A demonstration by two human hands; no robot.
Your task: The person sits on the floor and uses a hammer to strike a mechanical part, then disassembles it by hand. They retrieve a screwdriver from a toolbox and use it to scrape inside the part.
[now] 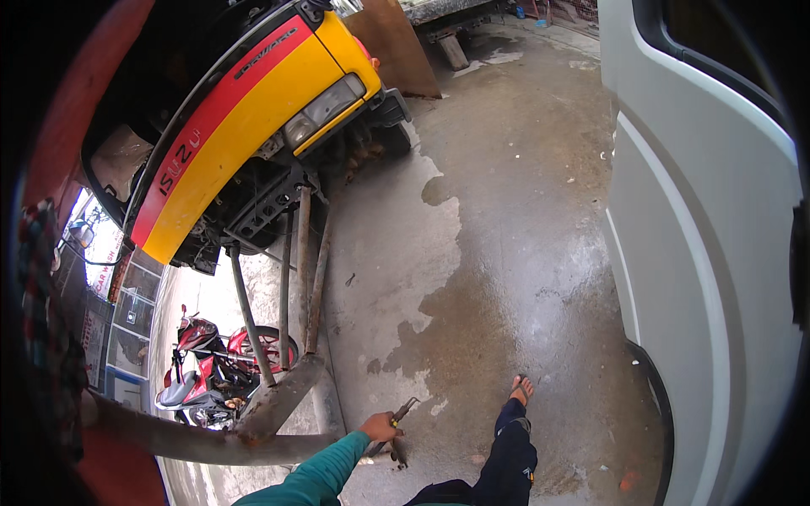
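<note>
My left hand (381, 427), at the end of a green sleeve, is closed around a dark hand tool (402, 411) with a bit of yellow on it and a hooked or forked tip. The tool's exact kind cannot be made out. Below the fist is a dark, irregular piece (399, 453), its link to the tool unclear. To the left of the hand lies the thick rusty pipe of a metal frame (287, 449). My right hand is not in view.
A yellow and red truck front (278, 110) rises at upper left, with pipe posts beneath it. A red motorcycle (211, 371) stands beyond the frame. A pale van side (692, 211) borders the right. The concrete floor (523, 211) is partly wet; my sandalled foot (522, 390) stands on it.
</note>
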